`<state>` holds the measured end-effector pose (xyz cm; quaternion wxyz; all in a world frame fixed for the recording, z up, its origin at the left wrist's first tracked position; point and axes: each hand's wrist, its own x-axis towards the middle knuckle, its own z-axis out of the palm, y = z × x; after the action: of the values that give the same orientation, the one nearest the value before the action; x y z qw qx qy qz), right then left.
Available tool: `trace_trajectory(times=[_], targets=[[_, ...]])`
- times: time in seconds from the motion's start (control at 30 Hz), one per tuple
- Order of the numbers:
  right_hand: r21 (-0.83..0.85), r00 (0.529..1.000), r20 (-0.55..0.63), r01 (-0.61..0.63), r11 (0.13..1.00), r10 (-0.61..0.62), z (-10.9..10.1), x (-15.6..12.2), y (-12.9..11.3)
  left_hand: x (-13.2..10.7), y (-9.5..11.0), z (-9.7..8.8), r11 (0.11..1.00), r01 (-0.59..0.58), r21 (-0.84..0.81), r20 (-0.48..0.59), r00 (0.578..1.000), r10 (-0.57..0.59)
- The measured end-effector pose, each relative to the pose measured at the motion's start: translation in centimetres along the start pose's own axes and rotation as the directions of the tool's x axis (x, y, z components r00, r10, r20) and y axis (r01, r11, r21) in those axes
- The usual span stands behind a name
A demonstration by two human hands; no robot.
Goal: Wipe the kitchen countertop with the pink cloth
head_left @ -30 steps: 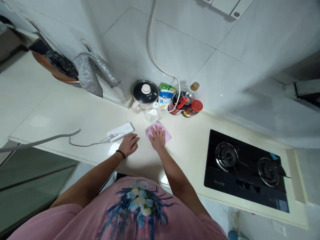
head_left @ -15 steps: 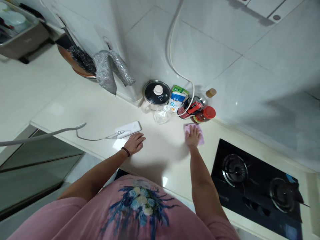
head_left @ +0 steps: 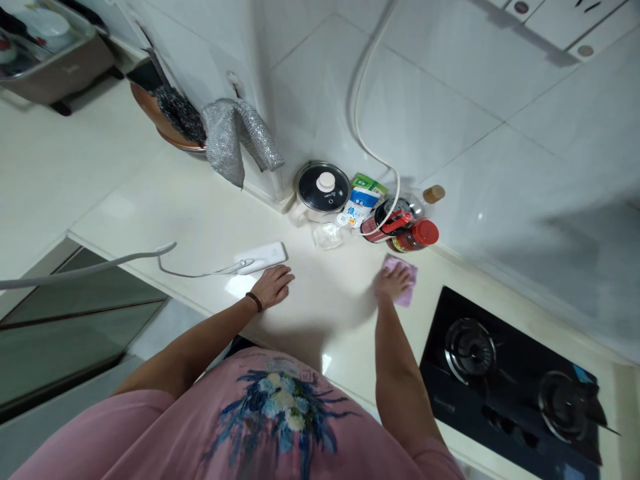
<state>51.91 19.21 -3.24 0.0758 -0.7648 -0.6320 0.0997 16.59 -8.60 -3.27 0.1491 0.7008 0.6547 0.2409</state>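
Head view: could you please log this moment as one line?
right hand on pink cloth | left hand flat on countertop by power strip | cloth between red-lidded jar and hob

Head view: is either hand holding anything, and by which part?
The right hand lies flat on the pink cloth, covering its left part, palm down. The left hand rests on the counter, holding nothing.

Pink cloth [head_left: 408, 283], black hob [head_left: 436, 379], seemingly cream counter [head_left: 200, 220]
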Motion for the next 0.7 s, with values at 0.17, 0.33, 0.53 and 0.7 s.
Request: trace_trajectory(times=[0.17,0.33,0.53,0.7], targets=[[0.053,0.922,0.140,0.356,0.933,-0.360,2.2,-5.9,-11.0,0.0,0.0,-0.2,1.000,-0.017,0.006,-0.007,1.000,0.017],[0.057,0.820,0.239,0.523,0.850,-0.520,2.5,-10.8,-12.3,0.1,0.0,-0.3,1.000,-0.021,-0.013,-0.008,1.000,0.021],[-0.020,0.879,0.165,0.456,0.890,-0.447,0.3,-8.9,-3.8,0.1,-0.2,-0.1,0.999,-0.023,-0.023,-0.024,0.999,0.023],[-0.074,0.982,-0.007,0.186,0.980,-0.187,-2.5,-7.3,7.4,0.0,-0.4,0.1,0.999,-0.021,-0.033,-0.015,1.000,0.021]])
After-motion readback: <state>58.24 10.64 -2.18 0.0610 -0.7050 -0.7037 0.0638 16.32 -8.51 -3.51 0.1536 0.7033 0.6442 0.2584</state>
